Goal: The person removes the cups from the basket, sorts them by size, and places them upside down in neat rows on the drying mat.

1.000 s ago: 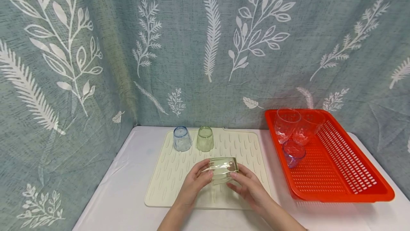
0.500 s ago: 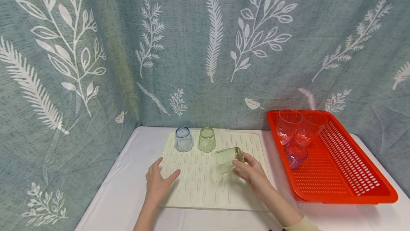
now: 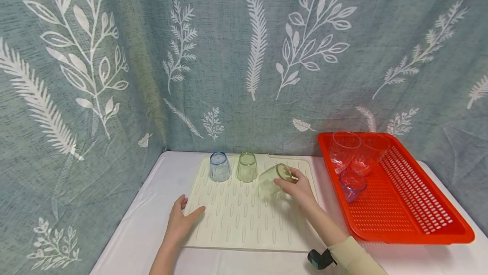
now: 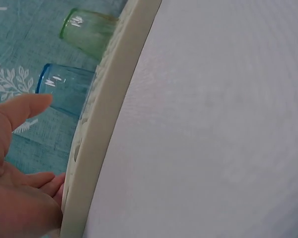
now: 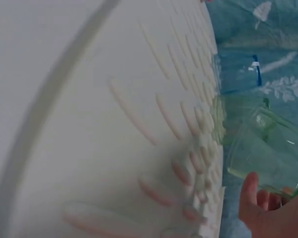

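My right hand (image 3: 297, 184) grips a pale green glass (image 3: 270, 182) near its base end, which is tilted up to the right above the mat. In the right wrist view the thumb and curled fingers lie along the side of this glass (image 5: 270, 153). My left hand (image 3: 179, 220) is at the left edge of the cream drying mat (image 3: 228, 228), thumb spread and nothing in it. Two glasses stand upside down or upright in a row at the back of the mat: a blue glass (image 3: 220, 168) and a green glass (image 3: 247, 168).
A red plastic basket (image 3: 404, 237) stands at the right, holding two tall clear glasses (image 3: 343, 152) and a small purplish cup (image 3: 352, 186). A patterned curtain (image 3: 228, 54) hangs behind the white table (image 3: 133, 224). A dark object (image 3: 321, 259) sits beside the right sleeve.
Both hands held the glass at first. The left hand let go and moved left; the right hand carried the glass back and slightly right, tilting its far end higher.
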Tool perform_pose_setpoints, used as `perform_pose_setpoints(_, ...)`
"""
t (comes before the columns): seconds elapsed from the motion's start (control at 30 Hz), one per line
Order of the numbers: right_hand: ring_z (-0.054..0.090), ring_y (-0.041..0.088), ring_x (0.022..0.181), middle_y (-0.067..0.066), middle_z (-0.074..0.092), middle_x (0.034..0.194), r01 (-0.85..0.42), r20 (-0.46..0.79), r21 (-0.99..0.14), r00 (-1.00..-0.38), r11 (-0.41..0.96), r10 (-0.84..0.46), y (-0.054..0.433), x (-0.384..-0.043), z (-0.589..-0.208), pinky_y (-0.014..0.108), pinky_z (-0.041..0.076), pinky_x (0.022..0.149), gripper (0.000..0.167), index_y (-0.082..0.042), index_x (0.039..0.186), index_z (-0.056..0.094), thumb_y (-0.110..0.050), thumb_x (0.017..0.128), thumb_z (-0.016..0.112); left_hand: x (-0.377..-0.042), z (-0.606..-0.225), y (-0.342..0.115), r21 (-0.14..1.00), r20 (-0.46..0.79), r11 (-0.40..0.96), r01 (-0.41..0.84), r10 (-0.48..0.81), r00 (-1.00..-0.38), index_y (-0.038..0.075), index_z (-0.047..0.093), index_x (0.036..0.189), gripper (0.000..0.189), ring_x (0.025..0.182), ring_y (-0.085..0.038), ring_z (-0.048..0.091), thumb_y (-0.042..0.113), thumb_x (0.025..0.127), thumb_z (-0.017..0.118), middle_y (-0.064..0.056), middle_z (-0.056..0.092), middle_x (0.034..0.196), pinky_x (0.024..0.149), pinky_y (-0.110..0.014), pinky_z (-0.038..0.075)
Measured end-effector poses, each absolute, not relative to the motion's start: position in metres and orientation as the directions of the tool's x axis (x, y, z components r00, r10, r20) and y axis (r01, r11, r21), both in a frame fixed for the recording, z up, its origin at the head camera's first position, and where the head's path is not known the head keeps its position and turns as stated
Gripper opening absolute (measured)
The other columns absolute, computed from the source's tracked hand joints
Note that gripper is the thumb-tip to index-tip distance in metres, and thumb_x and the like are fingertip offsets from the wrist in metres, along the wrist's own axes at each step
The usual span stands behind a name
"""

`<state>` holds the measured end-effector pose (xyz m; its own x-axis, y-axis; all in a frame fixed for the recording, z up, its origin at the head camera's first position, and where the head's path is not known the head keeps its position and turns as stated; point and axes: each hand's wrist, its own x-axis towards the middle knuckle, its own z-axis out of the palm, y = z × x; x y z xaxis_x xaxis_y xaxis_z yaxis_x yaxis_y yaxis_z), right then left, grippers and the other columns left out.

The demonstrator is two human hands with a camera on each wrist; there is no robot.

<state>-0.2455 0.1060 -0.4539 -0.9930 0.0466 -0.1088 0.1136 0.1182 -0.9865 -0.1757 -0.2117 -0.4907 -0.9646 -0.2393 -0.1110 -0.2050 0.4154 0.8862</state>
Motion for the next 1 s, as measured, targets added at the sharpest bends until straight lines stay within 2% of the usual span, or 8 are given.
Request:
perform_pose_setpoints(0.2, 0.053, 0.028, 0.107, 0.016, 0.056, 0.122, 0.084, -0.057, -0.954, -0.993, 0.288, 0.101, 0.104, -0.260, -0.455, 0.035, 0.048, 0.080, 0.068, -0.001, 0.138, 0.049, -0.022, 0.081, 0.078, -0.174, -0.492, -0.212, 0.898, -0.108, 0.394, -0.197, -0.238, -0.965, -0.013, 0.014, 0.149, 0.088, 0.135, -0.049, 0.026, 0.023, 0.089, 0.068, -0.034, 0.027, 0.147, 0.111, -0.058, 0.021)
perform_pose_setpoints(0.37, 0.049, 0.030, 0.110, 0.015, 0.053, 0.126, 0.061, -0.008, -0.915, -0.991, 0.400, 0.134, 0.100, -0.272, -0.457, 0.041, 0.045, 0.082, 0.065, -0.004, 0.135, 0.053, -0.024, 0.079, 0.079, -0.175, -0.492, -0.213, 0.884, -0.097, 0.425, -0.196, -0.244, -0.965, -0.014, 0.018, 0.147, 0.085, 0.133, -0.049, 0.030, 0.022, 0.089, 0.069, -0.035, 0.032, 0.144, 0.110, -0.059, 0.024)
perform_pose_setpoints(0.53, 0.051, 0.032, 0.110, 0.018, 0.052, 0.126, 0.014, 0.055, -0.875, -0.990, 0.484, 0.127, 0.097, -0.284, -0.458, 0.045, 0.045, 0.085, 0.067, -0.001, 0.134, 0.053, -0.025, 0.078, 0.080, -0.175, -0.493, -0.214, 0.876, -0.081, 0.446, -0.183, -0.238, -0.968, -0.015, 0.022, 0.146, 0.082, 0.130, -0.048, 0.034, 0.021, 0.089, 0.069, -0.035, 0.035, 0.141, 0.108, -0.058, 0.027)
perform_pose_setpoints(0.7, 0.050, 0.036, 0.113, 0.022, 0.049, 0.131, -0.006, 0.064, -0.861, -0.993, 0.509, 0.097, 0.092, -0.293, -0.454, 0.047, 0.047, 0.089, 0.071, 0.003, 0.138, 0.049, -0.023, 0.079, 0.079, -0.177, -0.495, -0.215, 0.876, -0.075, 0.449, -0.175, -0.231, -0.970, -0.015, 0.023, 0.146, 0.081, 0.130, -0.048, 0.035, 0.021, 0.089, 0.069, -0.035, 0.036, 0.140, 0.108, -0.058, 0.027)
perform_pose_setpoints(1.0, 0.050, 0.038, 0.113, 0.022, 0.047, 0.131, -0.019, 0.069, -0.860, -0.994, 0.510, 0.079, 0.087, -0.303, -0.456, 0.048, 0.047, 0.088, 0.072, 0.003, 0.138, 0.048, -0.020, 0.078, 0.080, -0.175, -0.494, -0.215, 0.871, -0.076, 0.457, -0.183, -0.244, -0.967, -0.015, 0.024, 0.145, 0.081, 0.128, -0.048, 0.036, 0.022, 0.089, 0.069, -0.035, 0.037, 0.139, 0.107, -0.058, 0.028)
